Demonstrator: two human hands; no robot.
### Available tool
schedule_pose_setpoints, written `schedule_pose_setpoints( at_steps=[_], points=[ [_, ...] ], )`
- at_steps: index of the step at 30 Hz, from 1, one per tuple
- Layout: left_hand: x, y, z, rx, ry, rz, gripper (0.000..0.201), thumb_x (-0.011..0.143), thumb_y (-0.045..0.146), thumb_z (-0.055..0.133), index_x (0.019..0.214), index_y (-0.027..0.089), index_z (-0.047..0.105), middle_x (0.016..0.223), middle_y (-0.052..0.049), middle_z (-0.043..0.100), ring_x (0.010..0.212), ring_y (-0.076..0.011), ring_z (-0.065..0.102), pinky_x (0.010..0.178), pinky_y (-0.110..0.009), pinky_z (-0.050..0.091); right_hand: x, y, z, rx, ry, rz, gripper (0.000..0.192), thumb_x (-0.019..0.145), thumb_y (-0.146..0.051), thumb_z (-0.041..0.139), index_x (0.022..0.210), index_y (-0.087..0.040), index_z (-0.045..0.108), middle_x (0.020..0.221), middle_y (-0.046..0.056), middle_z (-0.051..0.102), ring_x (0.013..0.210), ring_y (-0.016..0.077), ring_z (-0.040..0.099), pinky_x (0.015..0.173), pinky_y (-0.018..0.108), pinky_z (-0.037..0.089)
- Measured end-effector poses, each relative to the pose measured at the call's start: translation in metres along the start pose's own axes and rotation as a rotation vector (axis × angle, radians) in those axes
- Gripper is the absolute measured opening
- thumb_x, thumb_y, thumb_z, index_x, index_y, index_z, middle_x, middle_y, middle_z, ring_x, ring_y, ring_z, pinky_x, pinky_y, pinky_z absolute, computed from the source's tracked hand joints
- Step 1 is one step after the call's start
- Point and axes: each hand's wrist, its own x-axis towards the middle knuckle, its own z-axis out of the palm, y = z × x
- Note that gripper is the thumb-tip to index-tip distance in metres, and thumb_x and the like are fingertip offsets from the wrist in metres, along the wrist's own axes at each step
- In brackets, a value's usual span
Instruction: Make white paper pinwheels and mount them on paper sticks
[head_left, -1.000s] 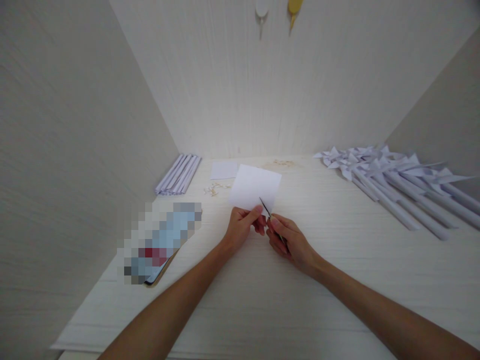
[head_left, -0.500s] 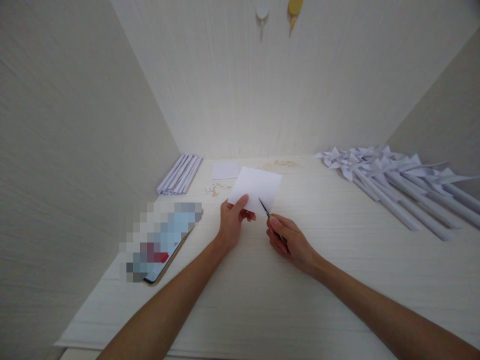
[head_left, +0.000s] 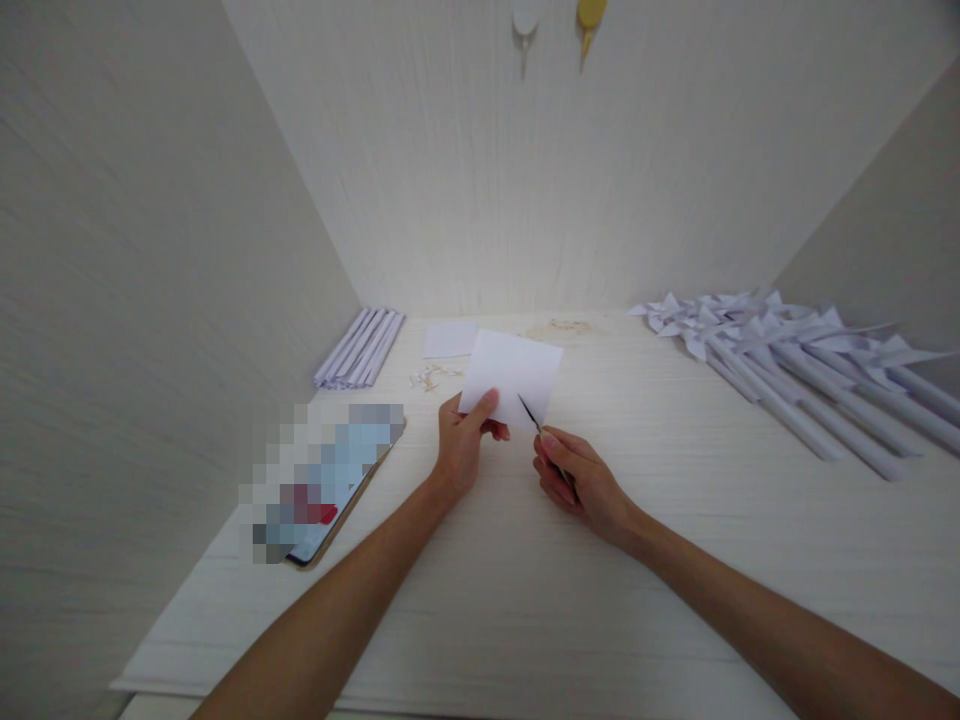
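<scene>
Shifted since a second ago: left hand [head_left: 463, 443] now pinches the white paper square [head_left: 512, 375] at its near-left corner, thumb on top, held above mid-table [head_left: 675, 540]. Right hand [head_left: 581, 480], fingers closed around thin scissors [head_left: 529, 414], blade tips at the sheet's near edge. Risk: one-corner grip lets paper droop or twist, skewing the cut. Paper pinwheels [head_left: 787, 370] by right edge, rolled sticks [head_left: 360, 347] far-left corner.

Two paper squares [head_left: 512, 372], one phone [head_left: 330, 490], two hands [head_left: 461, 445]

Pale wood-grain bench [head_left: 675, 560] enclosed by three off-white textured walls [head_left: 465, 180]; light brightest at centre; two hooks [head_left: 555, 20] on back wall.
</scene>
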Motion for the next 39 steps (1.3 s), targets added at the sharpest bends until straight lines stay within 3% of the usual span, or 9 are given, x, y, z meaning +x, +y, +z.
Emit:
schedule_pose_setpoints(
  at_steps=[18, 39],
  points=[
    [-0.0011, -0.0022, -0.0016, 0.055, -0.053, -0.007, 0.022, 0.064, 0.031, 0.061, 0.054, 0.014, 0.051, 0.044, 0.003, 0.052, 0.035, -0.0068, 0.045, 0.035, -0.02, 0.034, 0.0002, -0.0011, 0.0012, 0.03, 0.006, 0.004, 0.035, 0.075, -0.044, 0.048, 0.055, -0.019, 0.035, 0.032, -0.011, 0.029, 0.025, 0.0016, 0.019, 0.026, 0.015, 0.011],
    [0.0, -0.0034, -0.0022, 0.076, -0.036, -0.041, 0.021, 0.06, 0.031, 0.062, 0.055, 0.014, 0.051, 0.046, 0.003, 0.053, 0.036, -0.0071, 0.046, 0.036, -0.02, 0.035, 0.0, -0.0007, 0.0014, 0.021, 0.027, -0.001, 0.034, 0.075, -0.043, 0.049, 0.055, -0.019, 0.036, 0.032, -0.011, 0.029, 0.025, 0.0014, 0.018, 0.025, 0.015, 0.011]
  ],
)
